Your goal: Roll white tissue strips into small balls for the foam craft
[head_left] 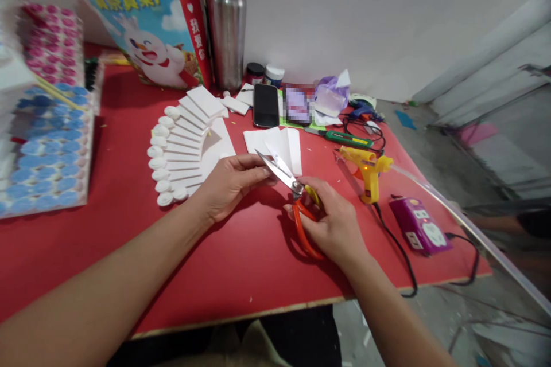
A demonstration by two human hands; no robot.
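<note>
Left of the glue gun (pixel 365 171), the right hand (pixel 333 223) clasps open scissors (pixel 293 189); the left hand (pixel 230 182) pinches a white sheet (pixel 279 146) and, so near the blades, could get nicked.

From my remote station I count, on the counter (pixel 241 264), one pair of scissors (pixel 297 200), one yellow glue gun (pixel 367 171), one phone (pixel 266 105), one steel flask (pixel 225 23), two small jars (pixel 255 73) (pixel 274 74), one green cutter (pixel 346 139) and one purple power strip (pixel 419 225).

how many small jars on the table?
2: dark-lidded jar and white-lidded jar, side by side at the wall, right of the steel flask, behind the phone. More may hide behind the clutter.
</note>
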